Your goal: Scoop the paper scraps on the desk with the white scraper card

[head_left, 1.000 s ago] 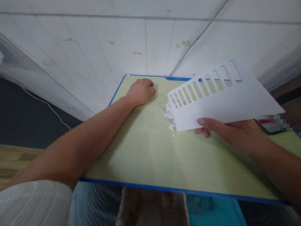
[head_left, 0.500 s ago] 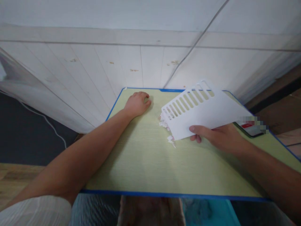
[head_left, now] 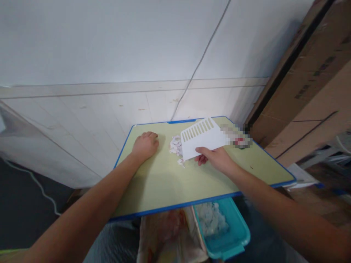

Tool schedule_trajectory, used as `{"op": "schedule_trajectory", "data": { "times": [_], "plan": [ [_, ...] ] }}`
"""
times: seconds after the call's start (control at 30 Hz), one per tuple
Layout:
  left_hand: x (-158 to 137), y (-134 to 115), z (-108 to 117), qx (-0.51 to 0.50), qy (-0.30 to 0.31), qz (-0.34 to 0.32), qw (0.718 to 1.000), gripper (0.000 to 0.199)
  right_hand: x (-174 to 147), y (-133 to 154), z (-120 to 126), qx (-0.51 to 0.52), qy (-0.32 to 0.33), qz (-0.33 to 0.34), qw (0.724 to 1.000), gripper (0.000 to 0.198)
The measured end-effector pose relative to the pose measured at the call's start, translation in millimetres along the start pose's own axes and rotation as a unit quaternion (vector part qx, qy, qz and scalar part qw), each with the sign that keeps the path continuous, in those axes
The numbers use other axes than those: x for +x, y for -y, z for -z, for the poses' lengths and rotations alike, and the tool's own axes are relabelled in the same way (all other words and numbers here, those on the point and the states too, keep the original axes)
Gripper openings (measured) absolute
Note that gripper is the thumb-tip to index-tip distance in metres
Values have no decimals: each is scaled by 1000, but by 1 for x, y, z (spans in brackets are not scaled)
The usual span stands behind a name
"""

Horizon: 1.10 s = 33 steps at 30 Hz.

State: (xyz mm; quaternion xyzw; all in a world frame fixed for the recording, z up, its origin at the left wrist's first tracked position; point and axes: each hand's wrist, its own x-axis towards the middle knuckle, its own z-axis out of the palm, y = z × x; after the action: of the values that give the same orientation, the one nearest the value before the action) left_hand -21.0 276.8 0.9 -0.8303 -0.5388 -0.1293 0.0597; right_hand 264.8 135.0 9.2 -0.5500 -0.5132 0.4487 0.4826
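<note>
My right hand [head_left: 212,157] grips the near edge of a white slotted sheet [head_left: 208,140], thumb on top and fingers underneath. The sheet is tilted, its row of long slots along the far side. Right by its left edge lies a small heap of torn paper scraps [head_left: 175,145], partly hidden behind the sheet, with a few more scraps just below. On the left part of the table, my left hand [head_left: 146,146] rests with its fingers curled in and nothing visible in it. The pale yellow-green table [head_left: 161,182] has a blue rim.
A phone-like object [head_left: 240,144], partly blurred out, lies at the table's right. Below the front edge are a turquoise tub [head_left: 237,228] with white scraps and an open box or bag [head_left: 172,233]. Cardboard boxes [head_left: 307,91] stand at right; a cable [head_left: 201,60] runs down the wall.
The camera view has shifted, showing more of the boxes at right and the tub below. More of the scrap heap shows beside the sheet. Both hands keep about the same places on the table.
</note>
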Motion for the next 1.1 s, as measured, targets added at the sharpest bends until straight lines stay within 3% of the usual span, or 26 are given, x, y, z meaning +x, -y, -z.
{"op": "schedule_trajectory", "data": {
  "times": [0.13,0.2,0.37,0.43,0.57,0.8,1.1],
  "plan": [
    [-47,-2,6,-47,-41,4,998,41,-13,-10,2,-6,-34,-18,999,26],
    [-68,-5,9,-78,-56,38,995,37,-17,-16,2,-11,-51,-33,998,30],
    [-101,-35,19,-151,-81,73,983,30,-23,-22,-4,-27,-78,-65,994,25],
    [-103,-51,22,-166,-62,66,982,26,-22,-22,-8,-33,-71,-68,995,33],
    [-94,-72,17,-173,-31,59,983,25,-17,-27,-11,-46,-52,-55,996,31],
    [-86,-86,7,-201,6,-9,980,40,-10,-38,-3,-35,-61,-7,997,33],
    [-89,-107,17,-167,21,5,986,33,-21,-27,-9,-8,-63,37,997,15]
  ]
}}
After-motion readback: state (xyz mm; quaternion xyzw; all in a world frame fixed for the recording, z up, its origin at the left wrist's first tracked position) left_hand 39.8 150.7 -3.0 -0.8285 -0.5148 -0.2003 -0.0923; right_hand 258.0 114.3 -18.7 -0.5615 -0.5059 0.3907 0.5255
